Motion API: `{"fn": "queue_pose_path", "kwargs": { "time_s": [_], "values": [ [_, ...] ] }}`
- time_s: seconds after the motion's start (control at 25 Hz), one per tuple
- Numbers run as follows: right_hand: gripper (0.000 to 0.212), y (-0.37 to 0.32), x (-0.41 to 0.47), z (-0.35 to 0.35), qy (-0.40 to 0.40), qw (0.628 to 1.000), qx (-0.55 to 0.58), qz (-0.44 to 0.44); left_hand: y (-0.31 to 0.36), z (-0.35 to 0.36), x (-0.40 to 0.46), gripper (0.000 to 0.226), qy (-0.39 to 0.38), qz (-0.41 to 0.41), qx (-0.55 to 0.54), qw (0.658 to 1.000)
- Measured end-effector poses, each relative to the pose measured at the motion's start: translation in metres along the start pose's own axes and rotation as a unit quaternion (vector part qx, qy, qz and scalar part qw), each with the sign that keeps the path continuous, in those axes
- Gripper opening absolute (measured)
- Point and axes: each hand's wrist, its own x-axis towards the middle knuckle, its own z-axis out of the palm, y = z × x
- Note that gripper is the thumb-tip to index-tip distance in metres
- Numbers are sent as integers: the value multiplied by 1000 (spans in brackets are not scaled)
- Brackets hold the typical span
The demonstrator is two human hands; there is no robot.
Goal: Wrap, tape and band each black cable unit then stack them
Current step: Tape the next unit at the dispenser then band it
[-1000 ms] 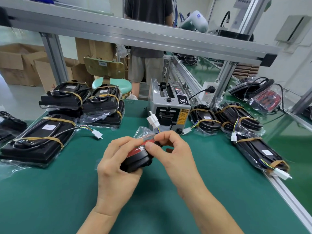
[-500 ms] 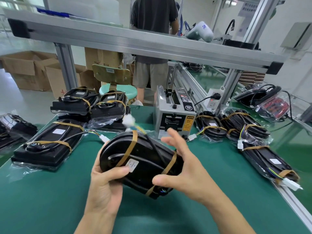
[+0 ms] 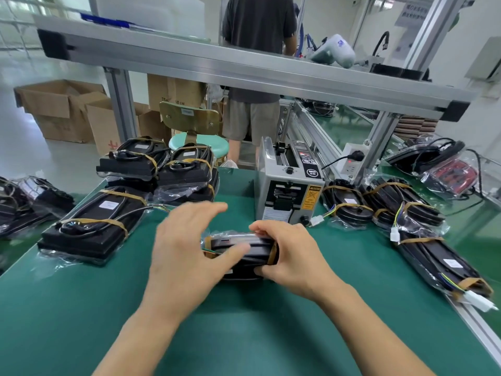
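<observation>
left hand (image 3: 184, 256) motion-blurred | cable unit (image 3: 244, 249) partly hidden by hands

1. The black cable unit (image 3: 245, 253) lies on the green desk (image 3: 81, 321), bagged in clear plastic, with tan bands at both ends.
2. Finished banded units (image 3: 93, 223) lie stacked at the left.
3. More banded units (image 3: 349, 203) lie at the right.

Grey tape dispenser (image 3: 288, 192) on green bench mat (image 3: 244, 335) | white power strip (image 3: 352, 161) just beside it, black plug inserted | teal stool (image 3: 199, 144) behind bench | cardboard boxes (image 3: 58, 109) on floor | person in dark shirt (image 3: 257, 31) standing beyond aluminium frame rail (image 3: 244, 71)
</observation>
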Motion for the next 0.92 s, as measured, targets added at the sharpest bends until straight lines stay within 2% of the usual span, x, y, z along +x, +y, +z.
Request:
{"fn": "queue_pose_path", "kwargs": {
  "time_s": [0.04, 0.08, 0.16, 0.24, 0.32, 0.44, 0.48, 0.56, 0.64, 0.68, 0.72, 0.8, 0.84, 0.92],
  "values": [
    [69, 0, 1, 3, -1, 1000, 17, -5, -1, 4, 3, 44, -58, -69, 15, 996],
    [69, 0, 2, 6, -4, 999, 31, -16, -4, 6, 5, 32, -84, -126, 8, 988],
    [65, 1, 5, 8, -7, 998, 40, -40, -12, 7, 7, 5, -71, -175, -30, 982],
    [63, 2, 6, 7, -13, 998, 36, -57, -24, 5, 6, 17, -62, -181, -52, 980],
    [60, 5, 6, 4, -26, 997, 41, -68, -31, 7, 11, 18, -89, -214, -120, 965],
    [38, 3, 7, 1, -29, 995, 87, -47, -35, 10, 17, 21, -133, -286, -339, 886],
    [28, 1, 9, 2, -19, 994, 100, -30, -36, 9, 15, 25, -137, -277, -368, 877],
    [15, -5, 18, 4, -6, 992, 124, 25, -41, 9, 11, 31, -126, -224, -357, 898],
    [21, -12, 29, 2, -18, 985, 142, 92, -45, 7, -1, 28, -126, -156, -260, 945],
    [26, -15, 33, 1, -29, 983, 139, 119, -46, 5, -8, 15, -136, -133, -204, 960],
    [29, -17, 36, -1, -38, 982, 126, 137, -47, 4, -15, 14, -152, -122, -163, 967],
    [31, -19, 40, -3, -48, 981, 103, 155, -50, 5, -28, 55, -171, -113, -96, 974],
    [30, -20, 41, -3, -50, 981, 102, 158, -49, 7, -32, 69, -168, -110, -75, 977],
    [29, -20, 41, -3, -62, 980, 110, 156, -47, 12, -37, 76, -151, -69, -59, 984]
  ]
}}
